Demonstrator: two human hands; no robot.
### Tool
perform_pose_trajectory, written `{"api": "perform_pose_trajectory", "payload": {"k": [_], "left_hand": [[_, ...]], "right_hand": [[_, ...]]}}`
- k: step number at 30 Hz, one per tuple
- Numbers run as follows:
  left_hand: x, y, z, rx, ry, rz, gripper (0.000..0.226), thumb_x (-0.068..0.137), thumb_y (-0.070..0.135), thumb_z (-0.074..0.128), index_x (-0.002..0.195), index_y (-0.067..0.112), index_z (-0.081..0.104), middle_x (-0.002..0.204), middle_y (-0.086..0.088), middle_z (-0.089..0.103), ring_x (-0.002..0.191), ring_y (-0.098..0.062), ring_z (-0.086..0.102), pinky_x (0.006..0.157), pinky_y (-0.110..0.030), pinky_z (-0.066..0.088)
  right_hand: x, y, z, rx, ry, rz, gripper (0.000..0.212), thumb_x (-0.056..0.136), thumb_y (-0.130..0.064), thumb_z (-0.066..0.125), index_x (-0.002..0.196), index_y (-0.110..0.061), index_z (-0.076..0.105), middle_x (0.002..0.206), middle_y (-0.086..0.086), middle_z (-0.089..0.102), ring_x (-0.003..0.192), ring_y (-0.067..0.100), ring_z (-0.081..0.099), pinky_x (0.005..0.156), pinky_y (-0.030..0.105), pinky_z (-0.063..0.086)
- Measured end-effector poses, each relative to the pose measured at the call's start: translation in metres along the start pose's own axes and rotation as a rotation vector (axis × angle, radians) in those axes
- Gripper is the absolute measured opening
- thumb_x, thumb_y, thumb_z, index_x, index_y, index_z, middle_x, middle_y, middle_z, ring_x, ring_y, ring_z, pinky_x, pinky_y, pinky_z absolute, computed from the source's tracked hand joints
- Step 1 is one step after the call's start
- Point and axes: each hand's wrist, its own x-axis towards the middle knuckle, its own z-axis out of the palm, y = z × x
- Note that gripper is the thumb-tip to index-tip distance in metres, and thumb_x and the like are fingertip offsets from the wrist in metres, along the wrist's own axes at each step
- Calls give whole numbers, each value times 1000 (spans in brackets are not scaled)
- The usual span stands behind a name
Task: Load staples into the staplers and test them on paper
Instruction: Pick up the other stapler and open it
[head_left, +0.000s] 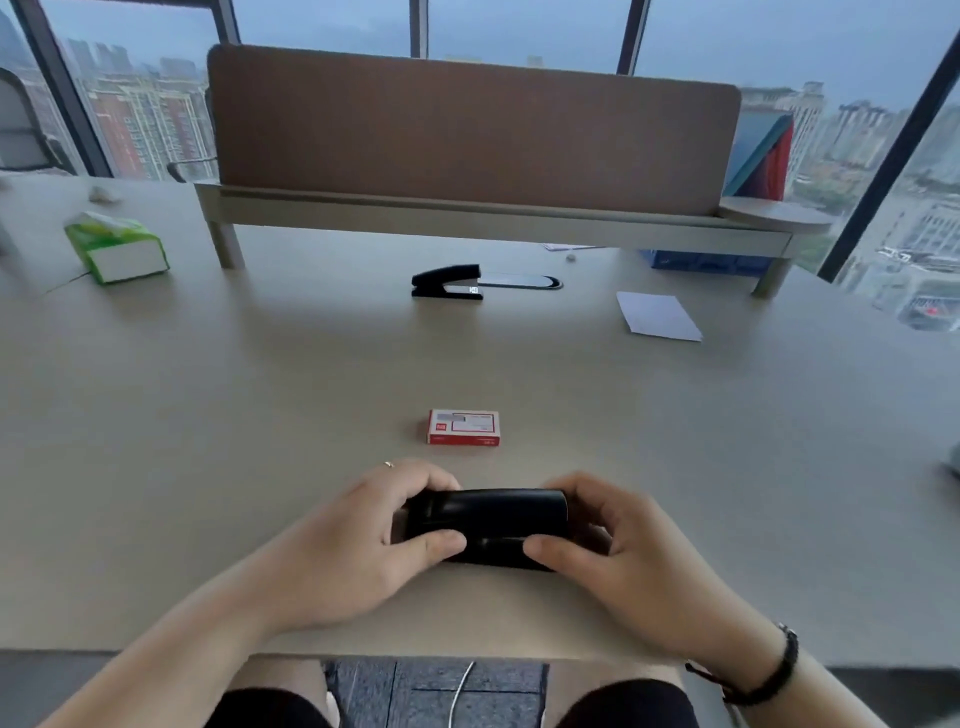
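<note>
A black stapler (488, 522) lies sideways near the desk's front edge, held at both ends. My left hand (358, 535) grips its left end, thumb on the near side. My right hand (608, 545) grips its right end in the same way. Just beyond them sits a red and white box of staples (463, 427), closed. A second black stapler (448, 281) stands far back at the middle of the desk. White paper (658, 315) lies at the back right.
A green tissue pack (117, 247) sits at the back left. A raised shelf with a brown divider panel (467, 130) runs along the back, a blue box (701, 261) beneath its right end. The beige desk (208, 415) reaches my lap.
</note>
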Motion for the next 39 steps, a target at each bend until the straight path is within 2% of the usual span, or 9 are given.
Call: {"api": "perform_pose_trajectory", "payload": {"k": [4, 9, 13, 19, 22, 26, 28, 32, 39], "left_hand": [[-13, 7, 6, 38, -10, -14, 20, 86, 37, 71, 102, 38, 59, 82, 39, 57, 62, 12, 52, 58, -8, 37], [-5, 15, 9, 86, 20, 51, 30, 77, 56, 64, 104, 45, 58, 96, 23, 63, 92, 1, 59, 81, -17, 44], [9, 35, 23, 120, -19, 148, 30, 80, 55, 64, 106, 40, 61, 99, 21, 61, 94, 2, 57, 85, -21, 46], [19, 48, 32, 162, 30, 183, 35, 78, 58, 66, 104, 35, 62, 97, 18, 61, 89, -1, 58, 82, -31, 50], [18, 46, 32, 46, 43, 164, 28, 77, 51, 71, 99, 34, 65, 92, 17, 65, 86, -3, 61, 80, -30, 50], [14, 43, 17, -388, 153, 132, 16, 77, 33, 77, 90, 27, 70, 84, 8, 71, 82, -6, 65, 79, -17, 48], [10, 35, 7, -451, 173, 155, 24, 76, 40, 76, 95, 26, 72, 88, 5, 72, 87, -14, 66, 83, -21, 49], [-2, 12, -11, -678, 256, 159, 49, 69, 57, 79, 101, 21, 74, 90, 5, 74, 86, -8, 65, 80, -16, 51], [-36, -34, -51, -639, 275, 29, 58, 53, 57, 89, 97, 21, 77, 89, 0, 77, 85, -8, 71, 79, -13, 54]], "right_hand": [[-12, 2, 5, -50, 0, -6, 20, 82, -34, 74, 101, -33, 66, 87, -2, 74, 81, 17, 69, 80, 39, 55], [-11, 4, 7, -141, 64, -13, 30, 76, -31, 78, 100, -40, 63, 88, -13, 73, 80, 4, 67, 82, 30, 55], [-10, 5, 9, -93, 98, -14, 34, 72, -27, 81, 97, -40, 62, 90, -13, 75, 81, 5, 69, 82, 32, 56], [-7, 10, 8, -38, 121, 33, 34, 62, -38, 78, 92, -38, 61, 83, -10, 77, 70, -2, 66, 75, 31, 56], [-5, 11, 7, -50, 122, 45, 32, 61, -37, 81, 88, -33, 63, 80, -9, 77, 67, 0, 65, 73, 32, 55], [-4, 11, 5, -93, 118, 59, 26, 60, -36, 83, 80, -30, 66, 77, -6, 76, 72, 19, 70, 76, 40, 55], [-4, 10, 5, -107, 114, 61, 23, 64, -29, 85, 77, -30, 67, 75, -8, 76, 72, 21, 70, 75, 37, 55], [-4, 9, 4, -112, 110, 74, 23, 64, -29, 86, 79, -31, 68, 76, -9, 76, 72, 18, 71, 76, 35, 55], [-4, 8, 5, -112, 113, 80, 24, 64, -30, 87, 78, -32, 68, 77, -9, 77, 73, 18, 71, 78, 39, 55]]}}
